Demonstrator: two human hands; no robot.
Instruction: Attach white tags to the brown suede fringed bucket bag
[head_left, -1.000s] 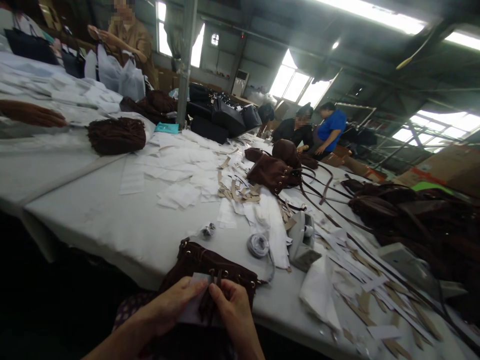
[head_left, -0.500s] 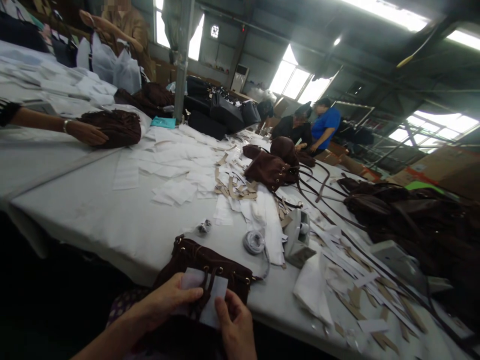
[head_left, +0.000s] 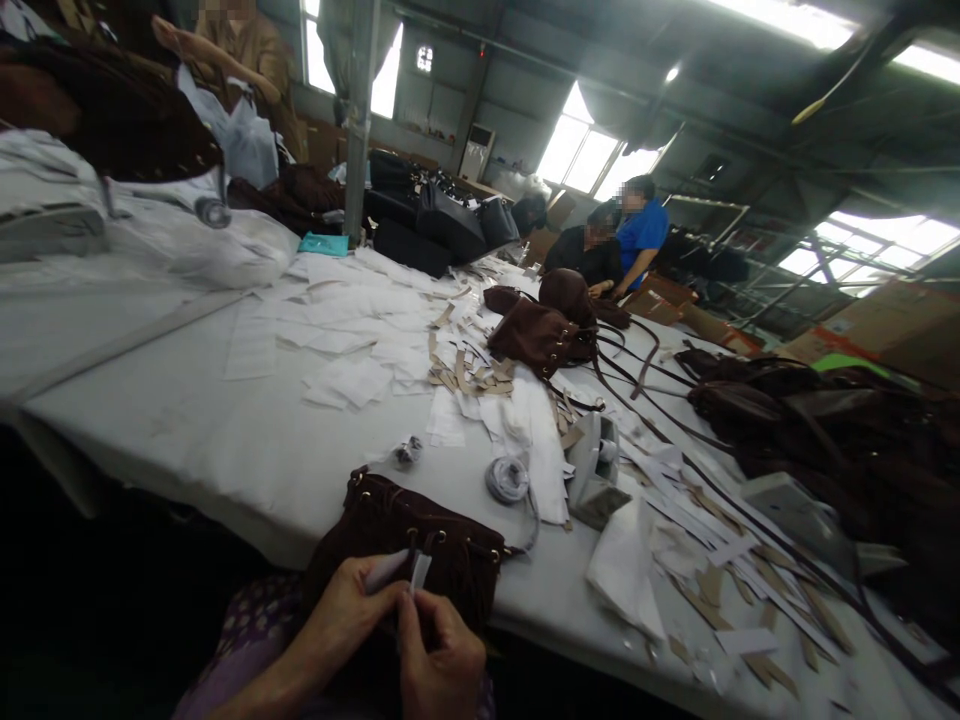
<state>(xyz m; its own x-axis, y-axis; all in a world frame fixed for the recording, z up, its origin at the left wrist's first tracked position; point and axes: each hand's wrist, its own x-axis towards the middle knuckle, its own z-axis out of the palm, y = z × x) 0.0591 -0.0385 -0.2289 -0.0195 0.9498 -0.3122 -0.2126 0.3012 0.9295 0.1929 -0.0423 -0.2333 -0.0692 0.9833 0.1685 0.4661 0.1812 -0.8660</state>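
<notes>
A dark brown drawstring bag [head_left: 386, 510] with gold eyelets lies at the table's near edge, its lower part hidden behind my hands. My left hand [head_left: 341, 605] is closed on a white paper piece [head_left: 421, 572] folded about the bag's dark cords at the front. Close beside it on the right, my right hand [head_left: 442, 655] pinches the same paper between thumb and fingers. The fingertips of both hands nearly touch. How far the paper wraps around the cords is partly hidden.
Behind the bag are a coil of clear strip [head_left: 507, 481] and a grey tape dispenser [head_left: 596, 470]. White paper sheets [head_left: 349, 380] and tan strips cover the table's middle. More brown bags [head_left: 540, 335] lie beyond, with a heap [head_left: 810, 430] at right. Co-workers stand at the far side.
My right hand has moved left and the paper, flat before, is now folded in at the cords. At far left, a co-worker's arm and brown bundle are gone; a large brown bag appears higher up.
</notes>
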